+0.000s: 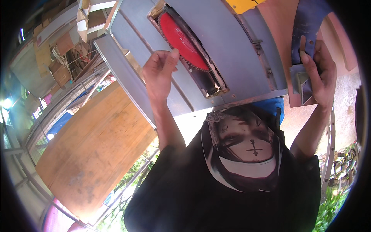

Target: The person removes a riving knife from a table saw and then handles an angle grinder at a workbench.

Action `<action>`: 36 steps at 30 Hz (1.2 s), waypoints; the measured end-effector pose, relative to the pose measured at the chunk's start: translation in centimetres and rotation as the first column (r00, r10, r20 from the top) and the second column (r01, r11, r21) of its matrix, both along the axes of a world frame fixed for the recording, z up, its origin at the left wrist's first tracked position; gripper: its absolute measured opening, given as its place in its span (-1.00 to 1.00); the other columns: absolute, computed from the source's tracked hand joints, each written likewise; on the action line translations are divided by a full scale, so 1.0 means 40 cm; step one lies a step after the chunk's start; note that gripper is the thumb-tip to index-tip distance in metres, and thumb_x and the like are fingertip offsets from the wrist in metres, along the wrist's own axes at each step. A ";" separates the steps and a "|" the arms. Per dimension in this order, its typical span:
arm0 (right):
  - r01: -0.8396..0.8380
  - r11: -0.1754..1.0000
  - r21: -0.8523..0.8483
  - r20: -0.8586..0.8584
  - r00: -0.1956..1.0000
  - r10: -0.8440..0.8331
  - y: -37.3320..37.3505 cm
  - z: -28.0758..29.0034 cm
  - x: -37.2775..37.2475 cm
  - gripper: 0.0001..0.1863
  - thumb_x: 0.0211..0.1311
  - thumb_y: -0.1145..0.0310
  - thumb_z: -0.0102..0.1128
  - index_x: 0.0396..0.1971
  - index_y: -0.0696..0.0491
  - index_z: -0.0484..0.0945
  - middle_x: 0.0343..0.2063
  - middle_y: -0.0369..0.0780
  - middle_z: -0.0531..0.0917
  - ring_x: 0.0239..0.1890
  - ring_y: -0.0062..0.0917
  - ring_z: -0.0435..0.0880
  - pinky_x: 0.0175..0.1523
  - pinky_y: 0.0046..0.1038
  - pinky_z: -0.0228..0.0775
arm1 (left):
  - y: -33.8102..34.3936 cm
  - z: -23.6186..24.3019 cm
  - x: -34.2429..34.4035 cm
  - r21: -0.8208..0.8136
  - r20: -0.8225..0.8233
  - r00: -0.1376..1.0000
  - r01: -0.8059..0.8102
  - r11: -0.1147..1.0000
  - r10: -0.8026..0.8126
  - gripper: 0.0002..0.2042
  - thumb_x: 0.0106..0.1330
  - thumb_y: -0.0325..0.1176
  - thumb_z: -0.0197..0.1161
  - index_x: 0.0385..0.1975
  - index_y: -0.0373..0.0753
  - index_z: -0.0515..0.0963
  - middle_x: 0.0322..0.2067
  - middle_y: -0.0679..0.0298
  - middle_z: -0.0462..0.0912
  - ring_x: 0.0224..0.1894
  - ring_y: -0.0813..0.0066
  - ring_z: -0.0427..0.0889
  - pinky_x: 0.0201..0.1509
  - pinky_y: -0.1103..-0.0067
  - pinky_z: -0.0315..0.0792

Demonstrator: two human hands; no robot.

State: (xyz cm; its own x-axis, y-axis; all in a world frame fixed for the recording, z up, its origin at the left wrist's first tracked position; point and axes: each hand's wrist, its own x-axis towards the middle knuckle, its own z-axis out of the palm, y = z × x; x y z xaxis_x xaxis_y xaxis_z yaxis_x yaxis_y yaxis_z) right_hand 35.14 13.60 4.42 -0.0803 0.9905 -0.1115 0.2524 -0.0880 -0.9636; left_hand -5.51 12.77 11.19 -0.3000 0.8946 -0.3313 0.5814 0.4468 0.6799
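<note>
A circular saw blade [181, 40], red and toothed, sits in the slot of a grey saw table [232, 46]. My left hand [161, 71] is curled at the blade's left teeth, its thumb beside them; whether it holds anything I cannot make out. At the table's right, my right hand [320, 75] grips a slotted dark blue metal guide [307, 27] with a short metal bracket [303, 89] at its lower end, beside a reddish-brown board [284, 21].
A yellow plate [240, 4] lies at the table's far edge. Left are a wooden panel [89, 150], stacked boards and offcuts [62, 50], and railings. A blue object [280, 108] shows under the table's front edge. My black printed shirt fills the lower middle.
</note>
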 end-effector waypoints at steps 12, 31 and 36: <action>0.007 1.000 -0.027 0.000 1.000 -0.007 -0.003 -0.006 0.007 -0.77 0.51 0.28 0.31 -0.04 0.11 0.57 -0.56 -0.36 0.57 -0.50 -0.72 0.49 -0.29 -0.59 0.26 | 0.041 -0.023 0.014 0.151 -0.054 0.994 -0.086 0.985 0.096 -0.61 0.42 -0.05 0.49 -0.18 -0.34 0.72 -0.43 0.34 0.73 -0.41 0.64 0.65 -0.38 0.69 0.35; -0.016 1.000 -0.021 0.024 1.000 0.016 -0.001 0.008 0.007 -0.81 0.48 0.31 0.30 -0.11 0.10 0.56 -0.55 -0.36 0.59 -0.50 -0.76 0.43 -0.32 -0.59 0.17 | 0.084 -0.040 -0.011 0.093 0.011 0.990 -0.138 0.986 0.137 -0.59 0.44 0.02 0.45 -0.13 -0.28 0.72 -0.37 0.33 0.78 -0.38 0.62 0.69 -0.34 0.65 0.38; -0.008 1.000 -0.020 0.042 0.999 0.009 0.000 0.007 0.004 -0.81 0.47 0.30 0.31 -0.11 0.09 0.56 -0.57 -0.37 0.57 -0.51 -0.76 0.37 -0.34 -0.59 0.11 | 0.075 -0.043 -0.016 0.069 0.040 0.990 -0.138 0.988 0.136 -0.54 0.43 0.08 0.44 -0.12 -0.28 0.71 -0.35 0.32 0.79 -0.34 0.61 0.69 -0.30 0.63 0.39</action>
State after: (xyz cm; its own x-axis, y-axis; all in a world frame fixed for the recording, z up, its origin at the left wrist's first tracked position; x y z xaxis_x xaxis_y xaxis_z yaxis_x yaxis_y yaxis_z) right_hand 35.30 13.60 4.70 -0.0838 0.9873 -0.1349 0.2933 -0.1049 -0.9503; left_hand -6.16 15.75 9.49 -0.4107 0.8676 -0.2804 0.4935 0.4701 0.7318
